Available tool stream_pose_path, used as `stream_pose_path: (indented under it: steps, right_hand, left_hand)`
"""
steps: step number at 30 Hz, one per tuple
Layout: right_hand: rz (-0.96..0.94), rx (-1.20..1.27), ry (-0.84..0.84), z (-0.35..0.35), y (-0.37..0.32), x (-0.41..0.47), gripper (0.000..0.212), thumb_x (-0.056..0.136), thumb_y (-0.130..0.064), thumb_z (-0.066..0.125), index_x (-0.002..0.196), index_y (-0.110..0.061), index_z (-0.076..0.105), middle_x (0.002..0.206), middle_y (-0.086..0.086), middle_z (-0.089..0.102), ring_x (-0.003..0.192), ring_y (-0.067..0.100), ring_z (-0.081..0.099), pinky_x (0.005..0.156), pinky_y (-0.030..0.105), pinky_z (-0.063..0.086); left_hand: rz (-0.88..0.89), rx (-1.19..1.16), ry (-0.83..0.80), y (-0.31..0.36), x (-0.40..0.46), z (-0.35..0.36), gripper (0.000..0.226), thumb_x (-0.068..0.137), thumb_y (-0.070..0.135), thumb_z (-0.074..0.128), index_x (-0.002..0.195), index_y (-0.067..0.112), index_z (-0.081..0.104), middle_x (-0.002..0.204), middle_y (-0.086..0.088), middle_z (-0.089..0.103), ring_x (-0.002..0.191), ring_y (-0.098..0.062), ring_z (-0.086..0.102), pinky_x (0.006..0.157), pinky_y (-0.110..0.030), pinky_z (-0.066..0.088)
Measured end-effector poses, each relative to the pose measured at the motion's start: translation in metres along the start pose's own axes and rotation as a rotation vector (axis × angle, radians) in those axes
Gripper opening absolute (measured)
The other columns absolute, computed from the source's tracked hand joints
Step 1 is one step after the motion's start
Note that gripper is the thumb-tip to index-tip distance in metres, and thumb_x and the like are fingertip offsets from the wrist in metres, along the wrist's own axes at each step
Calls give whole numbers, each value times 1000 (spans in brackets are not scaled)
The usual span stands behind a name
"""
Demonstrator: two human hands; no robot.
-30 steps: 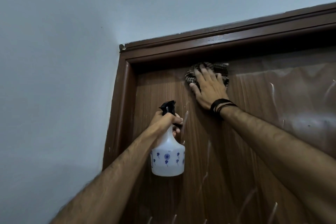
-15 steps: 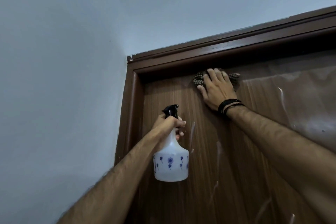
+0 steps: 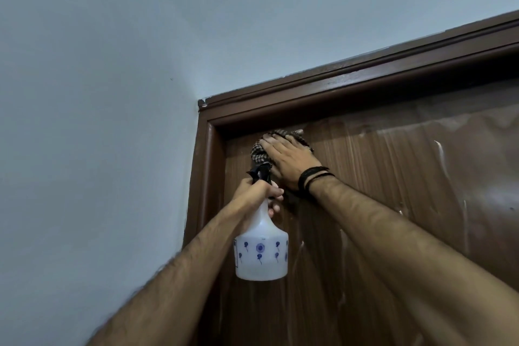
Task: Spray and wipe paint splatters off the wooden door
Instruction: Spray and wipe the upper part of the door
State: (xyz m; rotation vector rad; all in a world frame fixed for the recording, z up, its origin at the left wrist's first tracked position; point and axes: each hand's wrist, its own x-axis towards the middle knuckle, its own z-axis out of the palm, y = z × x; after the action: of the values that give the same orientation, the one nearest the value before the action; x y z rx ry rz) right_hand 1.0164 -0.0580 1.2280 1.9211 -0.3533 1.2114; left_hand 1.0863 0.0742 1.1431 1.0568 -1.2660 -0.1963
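On the far left I see a pale blue wall (image 3: 98,121) filling most of the view, meeting the dark brown door frame (image 3: 209,166) that runs up and then across the top toward the right.

Next, my left hand (image 3: 259,196) reaches up from the lower left, its fingers curled tight around the neck of a white spray bottle (image 3: 261,255). The bottle hangs upright below the fist, printed with small blue flower marks, and its black trigger head (image 3: 259,173) pokes up above the knuckles. It sits just in front of the wooden door (image 3: 365,205), near the door's upper left corner.

Just right of that and a little higher, my right hand (image 3: 289,160) lies flat with fingers extended and close together, pressing a checked cloth (image 3: 258,156) against the door right under the top frame. The cloth bunches out past the fingertips on the left and top. Black bands (image 3: 313,177) circle that wrist.

Further right, the door's brown grain carries pale paint streaks (image 3: 439,152), long and mostly vertical, with hazy smeared patches toward the right edge.
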Motion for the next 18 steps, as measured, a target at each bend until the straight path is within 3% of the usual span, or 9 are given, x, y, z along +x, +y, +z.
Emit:
stream_pose_path:
  steps: [2,5,7,11,14,18]
  right_hand:
    - [71,23,98,0,14,-10,59,103,-41,37,154,-14,29,161,5,29,149,20,24,121,35,6]
    - [330,10,331,7,36,-30,57,99,-41,37,146,-9,43,149,11,47,140,26,40,119,43,19]
    - [445,-10,419,14,35,-32,55,99,-37,41,144,-6,44,148,13,47,139,30,40,118,47,21]
    - [553,54,412,19,0,-9,57,99,-31,49,146,0,40,151,19,40,142,35,33,120,50,11]
    - [374,107,308,25,-32,2,60,100,-34,46,150,-4,35,154,15,38,145,30,29,122,46,10]
    - [13,142,112,44,-73,14,62,104,-39,36,157,-12,20,164,5,18,152,21,12,122,38,3]
  left_hand:
    - [-17,2,4,-5,-1,-3,7,89,-3,60,94,1,61,86,-17,63,52,-17,56,47,-25,45]
    - [-35,21,5,-11,-5,-16,6,89,-4,60,93,0,61,86,-17,63,54,-18,58,50,-26,48]
    - [-43,30,11,-12,-6,-31,6,89,-3,60,93,1,61,87,-17,62,55,-18,59,51,-26,49]
    - [-53,31,67,-10,-5,-61,5,90,-3,60,93,2,61,86,-16,62,54,-17,59,51,-26,50]
    - [-51,35,120,-7,-7,-71,4,91,-3,60,93,1,60,86,-17,62,52,-19,57,49,-27,49]
    - [-50,53,162,-7,-10,-81,3,91,0,61,94,1,61,80,-15,64,48,-20,56,46,-26,48]
